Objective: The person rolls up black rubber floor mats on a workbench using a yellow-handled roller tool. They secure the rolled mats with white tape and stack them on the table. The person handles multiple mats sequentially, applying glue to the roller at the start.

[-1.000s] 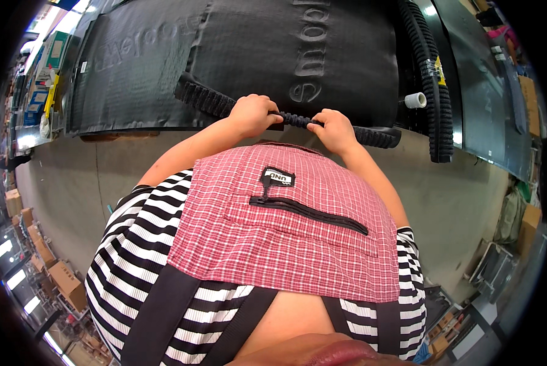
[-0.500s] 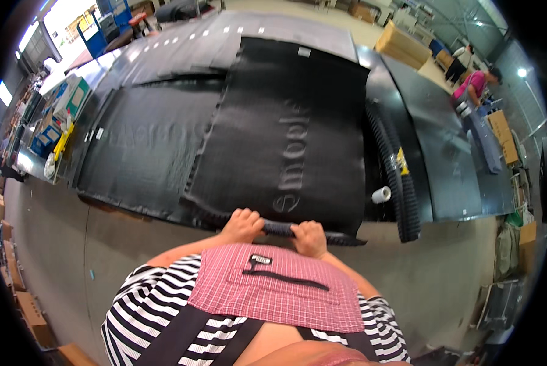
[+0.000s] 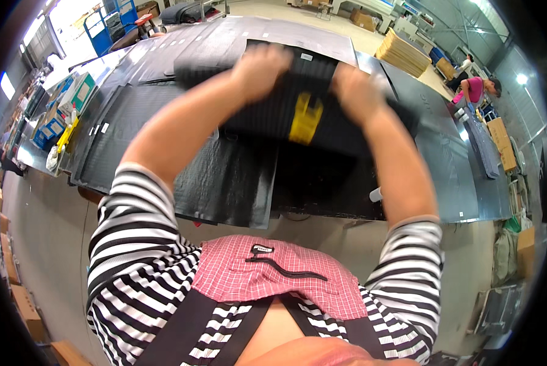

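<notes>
A black ribbed mat (image 3: 258,119) stretches crosswise over the table, raised toward its far side, with a yellow label (image 3: 307,119) at its middle. My left hand (image 3: 263,70), smeared by motion, is closed at the mat's upper edge, left of the label. To the right, my right hand (image 3: 360,94), also blurred, is closed at the same edge. Both arms are stretched far forward. Beneath the mat's near edge lies a dark surface, and a glossy black sheet (image 3: 230,183) hangs slightly over the table's front edge. A white roll (image 3: 376,195) stands beside my right forearm.
More black sheets (image 3: 127,140) cover the table's left. Grey sheeting (image 3: 237,30) lies at the far side. Boxes (image 3: 48,128) and a yellow tool (image 3: 66,135) sit at the left end. A person in pink (image 3: 474,89) bends over the far right; stacked tan boards (image 3: 401,53) stand behind.
Both hands have moved from the near edge to the far part of the table. The lettered face of the black mat is out of sight; the ribbed surface with its yellow label now lies crosswise.
</notes>
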The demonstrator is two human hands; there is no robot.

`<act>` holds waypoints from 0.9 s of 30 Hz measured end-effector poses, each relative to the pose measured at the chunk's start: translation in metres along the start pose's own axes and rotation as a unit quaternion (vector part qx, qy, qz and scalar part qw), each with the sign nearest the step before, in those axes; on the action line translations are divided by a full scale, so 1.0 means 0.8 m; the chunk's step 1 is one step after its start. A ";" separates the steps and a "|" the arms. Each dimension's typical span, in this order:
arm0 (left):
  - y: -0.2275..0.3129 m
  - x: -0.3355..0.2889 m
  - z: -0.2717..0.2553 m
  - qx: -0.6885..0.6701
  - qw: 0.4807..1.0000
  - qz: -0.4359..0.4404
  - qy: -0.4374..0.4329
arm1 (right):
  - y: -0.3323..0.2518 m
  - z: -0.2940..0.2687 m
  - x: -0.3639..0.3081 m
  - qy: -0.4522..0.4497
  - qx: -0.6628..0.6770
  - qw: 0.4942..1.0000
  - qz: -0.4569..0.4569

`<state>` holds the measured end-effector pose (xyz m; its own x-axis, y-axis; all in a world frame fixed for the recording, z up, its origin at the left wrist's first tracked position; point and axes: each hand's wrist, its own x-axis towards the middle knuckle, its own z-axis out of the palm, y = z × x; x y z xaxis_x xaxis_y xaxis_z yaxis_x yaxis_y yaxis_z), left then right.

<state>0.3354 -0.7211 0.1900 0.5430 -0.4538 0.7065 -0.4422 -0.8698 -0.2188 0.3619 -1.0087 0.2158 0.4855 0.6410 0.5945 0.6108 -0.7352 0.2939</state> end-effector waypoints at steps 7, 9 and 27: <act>0.004 0.104 -0.200 0.291 0.937 0.081 0.177 | 0.002 -0.147 0.047 0.404 -0.159 0.898 -0.072; -0.003 0.003 -0.093 0.247 0.951 0.111 0.149 | -0.030 -0.073 -0.009 0.319 -0.152 0.930 -0.102; 0.140 -0.329 0.086 -0.120 0.941 -0.074 -0.306 | -0.206 0.171 -0.271 -0.038 0.241 0.969 0.025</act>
<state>0.1923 -0.7123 -0.0670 0.8886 -0.4218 0.1803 -0.4383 -0.8967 0.0623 0.2420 -0.9965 -0.0641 0.5552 0.6360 0.5360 0.7981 -0.5888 -0.1280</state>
